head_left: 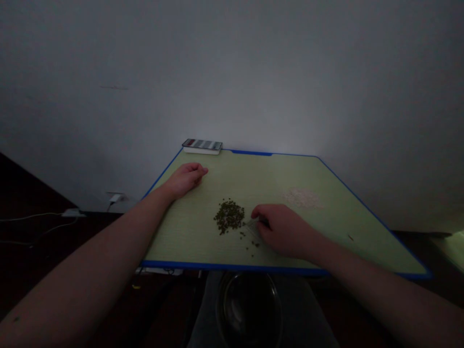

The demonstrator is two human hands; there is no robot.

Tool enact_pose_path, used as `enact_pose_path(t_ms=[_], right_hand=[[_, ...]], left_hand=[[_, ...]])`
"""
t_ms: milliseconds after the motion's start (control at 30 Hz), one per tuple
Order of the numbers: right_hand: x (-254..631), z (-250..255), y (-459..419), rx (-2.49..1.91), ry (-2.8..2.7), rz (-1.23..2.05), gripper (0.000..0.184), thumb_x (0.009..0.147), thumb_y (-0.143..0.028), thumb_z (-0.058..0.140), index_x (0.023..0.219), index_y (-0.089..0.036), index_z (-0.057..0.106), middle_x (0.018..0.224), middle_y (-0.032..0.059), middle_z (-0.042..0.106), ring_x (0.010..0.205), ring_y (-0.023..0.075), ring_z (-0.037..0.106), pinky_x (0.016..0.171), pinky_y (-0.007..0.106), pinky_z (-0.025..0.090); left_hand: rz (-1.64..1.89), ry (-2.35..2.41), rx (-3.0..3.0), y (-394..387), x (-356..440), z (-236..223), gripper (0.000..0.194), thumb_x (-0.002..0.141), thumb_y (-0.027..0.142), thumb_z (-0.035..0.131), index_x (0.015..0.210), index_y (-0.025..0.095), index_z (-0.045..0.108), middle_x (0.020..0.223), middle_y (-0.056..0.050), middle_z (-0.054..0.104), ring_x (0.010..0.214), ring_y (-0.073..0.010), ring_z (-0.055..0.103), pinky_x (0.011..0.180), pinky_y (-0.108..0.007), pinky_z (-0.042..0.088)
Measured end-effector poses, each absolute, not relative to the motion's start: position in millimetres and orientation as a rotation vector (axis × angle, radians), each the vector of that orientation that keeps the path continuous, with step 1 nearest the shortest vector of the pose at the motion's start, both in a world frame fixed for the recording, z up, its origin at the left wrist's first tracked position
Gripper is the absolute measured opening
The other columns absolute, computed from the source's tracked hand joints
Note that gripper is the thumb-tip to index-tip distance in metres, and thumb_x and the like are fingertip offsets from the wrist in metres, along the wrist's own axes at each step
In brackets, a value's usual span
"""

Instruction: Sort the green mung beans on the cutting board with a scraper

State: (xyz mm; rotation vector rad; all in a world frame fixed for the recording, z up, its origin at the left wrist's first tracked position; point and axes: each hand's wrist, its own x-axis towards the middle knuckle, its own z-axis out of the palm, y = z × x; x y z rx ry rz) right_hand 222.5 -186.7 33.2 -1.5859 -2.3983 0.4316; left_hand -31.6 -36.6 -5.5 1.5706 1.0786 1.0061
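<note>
A single heap of small dark green seeds (229,216) lies on the pale green desk with blue edging (181,232), its long axis running from upper right to lower left. The right hand (282,229) is nearer, just right of the heap, closed around a thin translucent flat strip (253,224) whose tip almost reaches it. The left hand (184,179), loosely curled and empty, rests well up and left of the heap. A few stray seeds (251,245) lie below and right of it; one heap of pale fine grains (302,198) lies further right. One white-edged rectangular box (202,146) sits well beyond it, at the desk's far edge.
</note>
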Motion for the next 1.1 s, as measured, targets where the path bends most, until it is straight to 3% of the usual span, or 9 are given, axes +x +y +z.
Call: enact_pose_path(t_ms=[267, 500, 767, 1100], right_hand=[[257.0, 32.1, -177.8, -1.760, -2.303, 0.308, 0.023, 0.077, -0.018, 0.045, 0.090, -0.017, 0.064, 0.075, 0.0055, 0.065, 0.064, 0.0155, 0.056, 0.058, 0.025, 0.036], [250.3, 32.5, -178.8, -1.589, -2.395, 0.387, 0.025, 0.076, -0.015, 0.045, 0.093, -0.017, 0.063, 0.078, 0.0047, 0.065, 0.066, 0.0143, 0.055, 0.060, 0.025, 0.037], [269.0, 32.8, -136.7, -1.802, -2.348, 0.103, 0.026, 0.077, -0.016, 0.045, 0.095, -0.016, 0.064, 0.087, 0.0090, 0.066, 0.077, 0.0193, 0.058, 0.068, 0.029, 0.039], [235.3, 35.5, -166.8, -1.294, -2.595, 0.538, 0.023, 0.078, -0.012, 0.047, 0.095, -0.017, 0.062, 0.085, 0.0050, 0.064, 0.071, 0.0136, 0.054, 0.065, 0.024, 0.039]], left_hand=[[1.005, 1.036, 1.552, -36.6, -31.0, -5.1, 0.030, 0.072, 0.038, 0.058, 0.057, 0.018, 0.040, 0.042, 0.007, 0.034, 0.036, -0.0048, 0.028, 0.038, -0.022, 0.018], [1.000, 1.079, 1.583, -37.0, -31.7, -4.6, 0.031, 0.072, 0.039, 0.057, 0.057, 0.018, 0.041, 0.042, 0.006, 0.036, 0.037, -0.0048, 0.030, 0.038, -0.022, 0.020], [1.010, 1.073, 1.576, -37.7, -30.9, -4.7, 0.030, 0.071, 0.039, 0.057, 0.057, 0.018, 0.041, 0.042, 0.007, 0.034, 0.036, -0.0049, 0.029, 0.038, -0.022, 0.019], [1.017, 1.070, 1.543, -39.4, -29.9, -2.2, 0.029, 0.071, 0.037, 0.058, 0.057, 0.018, 0.040, 0.042, 0.007, 0.034, 0.036, -0.0047, 0.029, 0.037, -0.021, 0.019]])
